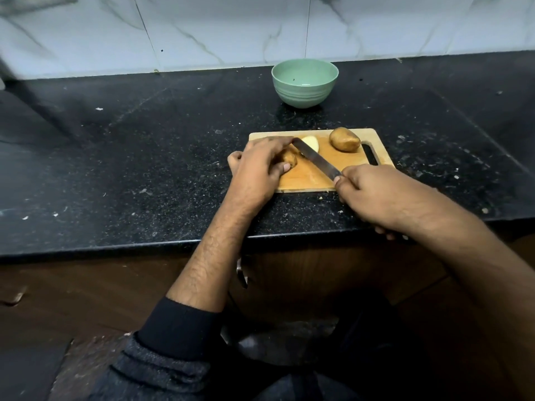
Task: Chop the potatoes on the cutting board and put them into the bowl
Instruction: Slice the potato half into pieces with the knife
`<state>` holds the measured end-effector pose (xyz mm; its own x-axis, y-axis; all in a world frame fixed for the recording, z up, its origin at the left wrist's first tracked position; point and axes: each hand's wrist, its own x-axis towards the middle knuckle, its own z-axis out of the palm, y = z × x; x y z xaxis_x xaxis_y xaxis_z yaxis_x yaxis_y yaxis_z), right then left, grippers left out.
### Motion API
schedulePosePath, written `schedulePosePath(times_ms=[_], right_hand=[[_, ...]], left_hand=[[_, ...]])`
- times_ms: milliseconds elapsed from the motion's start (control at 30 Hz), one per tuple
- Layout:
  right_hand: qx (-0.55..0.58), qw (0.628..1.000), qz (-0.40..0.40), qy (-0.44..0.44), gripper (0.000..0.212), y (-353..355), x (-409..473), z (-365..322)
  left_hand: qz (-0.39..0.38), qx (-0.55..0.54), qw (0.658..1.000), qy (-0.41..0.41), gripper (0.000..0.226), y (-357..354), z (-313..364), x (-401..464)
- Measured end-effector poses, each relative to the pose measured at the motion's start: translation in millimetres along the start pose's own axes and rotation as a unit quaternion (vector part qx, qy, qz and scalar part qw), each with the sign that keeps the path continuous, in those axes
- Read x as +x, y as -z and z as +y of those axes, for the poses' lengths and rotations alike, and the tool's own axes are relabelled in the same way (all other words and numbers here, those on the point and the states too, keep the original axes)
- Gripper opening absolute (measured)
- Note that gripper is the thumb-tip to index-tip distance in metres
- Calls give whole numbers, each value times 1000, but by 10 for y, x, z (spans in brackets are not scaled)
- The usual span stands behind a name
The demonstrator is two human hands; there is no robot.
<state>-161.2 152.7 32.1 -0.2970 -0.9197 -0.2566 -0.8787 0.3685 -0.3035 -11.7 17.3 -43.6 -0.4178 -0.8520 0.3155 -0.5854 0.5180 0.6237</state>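
Observation:
A wooden cutting board [344, 163] lies on the black counter. My left hand [260, 166] grips a brown potato piece [290, 160] on the board's left side. A cut piece with its pale face up [312, 143] lies just beyond the blade. My right hand [376, 195] holds a knife [315, 159] by its handle, the blade slanting up-left between the two pieces. A whole potato [344, 139] sits at the board's far right corner. The green bowl [304, 82] stands behind the board and shows no potato inside.
The black speckled counter [144, 169] stretches left and right, with its front edge near my forearms. A white marble-tiled wall [202, 30] rises behind the bowl. Below the counter there is a wooden cabinet with a metal handle [241, 270].

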Motion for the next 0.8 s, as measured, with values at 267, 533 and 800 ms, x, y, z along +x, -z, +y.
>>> schedulePosePath(times_ms=[267,533,800], right_hand=[[32,999,-14,-20,30,-124,44,71],[54,998,1,-9,33,-105,5,42],[83,996,-14,-20,32,-188,-80,-10]], left_hand=[[3,22,1000,10,35,-21,-35,55],[62,8,998,23,32,-19,-32,40],[83,-63,994,45,25,-4,-37,-2]])
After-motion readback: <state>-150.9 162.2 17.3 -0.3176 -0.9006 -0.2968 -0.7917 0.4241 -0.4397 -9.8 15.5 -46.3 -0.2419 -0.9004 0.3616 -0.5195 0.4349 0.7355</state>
